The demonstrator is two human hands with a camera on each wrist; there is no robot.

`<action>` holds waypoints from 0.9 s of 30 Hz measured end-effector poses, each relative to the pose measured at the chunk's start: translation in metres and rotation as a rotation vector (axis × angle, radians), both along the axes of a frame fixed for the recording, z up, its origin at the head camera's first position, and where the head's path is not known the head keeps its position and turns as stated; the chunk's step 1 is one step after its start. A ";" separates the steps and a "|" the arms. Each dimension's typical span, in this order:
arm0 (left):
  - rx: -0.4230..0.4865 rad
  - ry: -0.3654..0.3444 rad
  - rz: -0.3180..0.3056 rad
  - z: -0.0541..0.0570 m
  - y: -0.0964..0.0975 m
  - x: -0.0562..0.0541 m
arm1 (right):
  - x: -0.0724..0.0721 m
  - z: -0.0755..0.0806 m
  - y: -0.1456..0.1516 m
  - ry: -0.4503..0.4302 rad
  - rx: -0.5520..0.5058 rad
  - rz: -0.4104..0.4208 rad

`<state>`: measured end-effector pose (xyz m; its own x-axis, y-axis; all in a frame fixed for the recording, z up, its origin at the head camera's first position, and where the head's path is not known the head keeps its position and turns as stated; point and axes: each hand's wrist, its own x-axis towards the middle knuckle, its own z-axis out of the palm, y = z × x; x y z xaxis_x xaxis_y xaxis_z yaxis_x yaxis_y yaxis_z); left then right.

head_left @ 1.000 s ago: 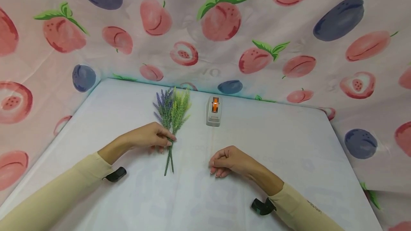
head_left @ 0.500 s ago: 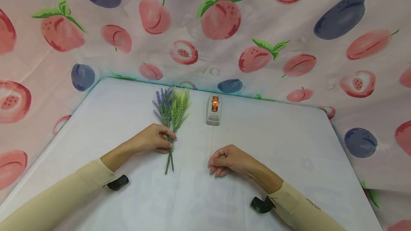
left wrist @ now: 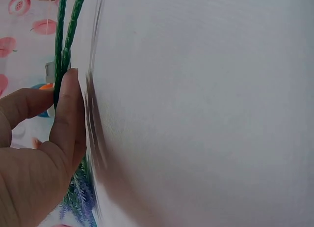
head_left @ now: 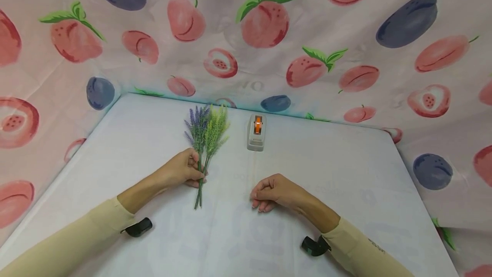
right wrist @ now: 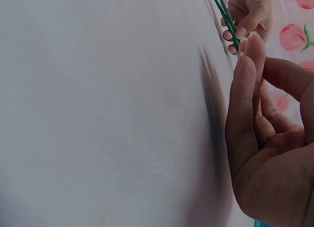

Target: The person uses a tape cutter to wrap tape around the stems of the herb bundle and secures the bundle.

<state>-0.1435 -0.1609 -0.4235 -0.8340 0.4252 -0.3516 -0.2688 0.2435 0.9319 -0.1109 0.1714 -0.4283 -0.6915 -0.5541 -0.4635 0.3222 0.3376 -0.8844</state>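
Two artificial lavender sprigs, a purple one (head_left: 197, 127) and a yellow-green one (head_left: 216, 128), fan out side by side left of centre in the head view. My left hand (head_left: 177, 171) pinches their green stems (left wrist: 72, 30) between thumb and fingers, below the flower heads. The stem ends cross close together and stick out past the hand toward me. My right hand (head_left: 278, 191) is to the right, loosely curled, with nothing in it. In the right wrist view its fingers (right wrist: 241, 104) are close over the white surface, and the stems appear beyond the fingertips.
A small grey tape dispenser (head_left: 255, 144) with an orange roll stands behind the hands, right of the flowers. The white tabletop (head_left: 330, 166) ends at a fruit-print cloth (head_left: 265, 72) at the back and sides. Black wrist cameras hang below both sleeves.
My left fingers have gathered the two stems into a pinch. The lower stem ends have swung slightly left and drawn together. The right hand has stayed where it was.
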 end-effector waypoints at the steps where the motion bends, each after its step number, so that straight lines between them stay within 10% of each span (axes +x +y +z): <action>1: 0.008 0.001 0.007 0.000 0.000 0.000 | 0.000 0.000 0.000 -0.001 0.000 0.000; 10: 0.015 -0.051 0.078 0.001 0.002 0.002 | 0.000 0.000 -0.001 -0.003 0.002 0.000; 27: 0.054 -0.050 -0.127 0.003 0.001 0.004 | 0.000 -0.001 0.001 -0.012 0.004 -0.009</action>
